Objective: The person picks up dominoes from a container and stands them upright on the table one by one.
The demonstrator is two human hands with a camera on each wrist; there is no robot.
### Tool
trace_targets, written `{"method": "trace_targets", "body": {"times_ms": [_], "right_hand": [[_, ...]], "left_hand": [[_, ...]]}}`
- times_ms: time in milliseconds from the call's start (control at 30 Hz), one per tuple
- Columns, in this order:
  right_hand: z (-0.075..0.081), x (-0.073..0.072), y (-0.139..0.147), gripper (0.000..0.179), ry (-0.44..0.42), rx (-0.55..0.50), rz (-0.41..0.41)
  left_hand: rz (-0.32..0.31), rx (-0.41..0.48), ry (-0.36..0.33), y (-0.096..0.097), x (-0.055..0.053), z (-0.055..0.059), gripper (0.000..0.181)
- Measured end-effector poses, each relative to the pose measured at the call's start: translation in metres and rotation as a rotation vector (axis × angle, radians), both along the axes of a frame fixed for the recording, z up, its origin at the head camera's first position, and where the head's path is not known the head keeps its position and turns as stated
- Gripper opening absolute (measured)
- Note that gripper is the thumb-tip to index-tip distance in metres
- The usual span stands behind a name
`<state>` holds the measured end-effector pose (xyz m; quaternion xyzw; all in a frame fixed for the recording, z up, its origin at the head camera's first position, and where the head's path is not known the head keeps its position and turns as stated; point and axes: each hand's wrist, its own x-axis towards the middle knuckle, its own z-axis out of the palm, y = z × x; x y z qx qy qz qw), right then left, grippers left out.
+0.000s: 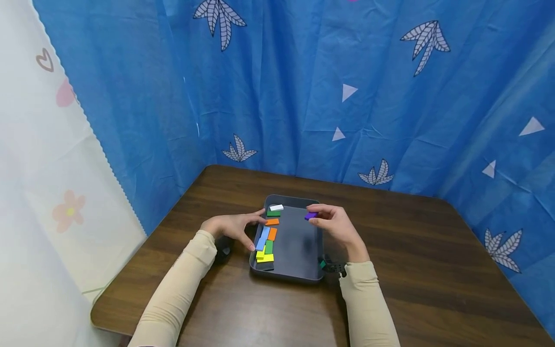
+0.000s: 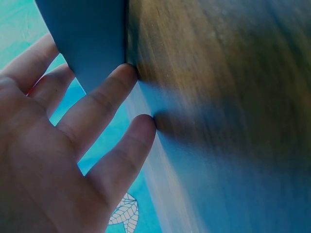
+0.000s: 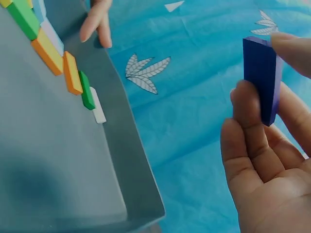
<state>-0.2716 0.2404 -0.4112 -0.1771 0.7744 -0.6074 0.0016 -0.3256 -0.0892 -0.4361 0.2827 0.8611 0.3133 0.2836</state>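
My right hand (image 1: 340, 225) pinches a purple domino block (image 1: 310, 216) between thumb and fingers, above the right side of a dark grey tray (image 1: 298, 243). The right wrist view shows the purple block held up on edge, outside the tray wall. At the tray's left side, my left hand (image 1: 231, 226) has its fingers spread, with fingertips at the rim and nothing gripped. Along the tray's left wall lie a white block (image 1: 276, 207), green blocks (image 1: 269, 247), orange blocks (image 1: 272, 221), a light blue block (image 1: 262, 238), yellow blocks (image 1: 265, 259) and a black block (image 1: 265, 266).
The tray stands on a brown wooden table (image 1: 416, 260). Behind it hangs a blue curtain (image 1: 286, 96) with leaf prints, and a white curtain (image 1: 65, 159) hangs at the left. A dark wrist device (image 1: 335, 266) sits below my right hand.
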Motion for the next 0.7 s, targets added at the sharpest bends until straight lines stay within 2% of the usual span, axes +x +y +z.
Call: {"method": "trace_targets", "body": {"times_ms": [267, 433, 567, 700], "right_hand": [[0.003, 0.003, 0.011, 0.036, 0.008, -0.153, 0.047], [0.005, 0.004, 0.017, 0.031, 0.032, -0.146, 0.011], [0.008, 0.006, 0.023, 0.039, 0.028, -0.114, -0.027], [0.011, 0.008, 0.030, 0.049, 0.008, -0.113, -0.022]], "left_hand": [[-0.001, -0.005, -0.001, 0.000, -0.001, 0.000, 0.095], [-0.024, 0.003, 0.007, -0.001, -0.001, -0.001, 0.094], [-0.025, -0.002, 0.011, -0.002, -0.002, -0.002, 0.093], [-0.021, -0.004, 0.007, -0.001, -0.002, -0.002, 0.093]]}}
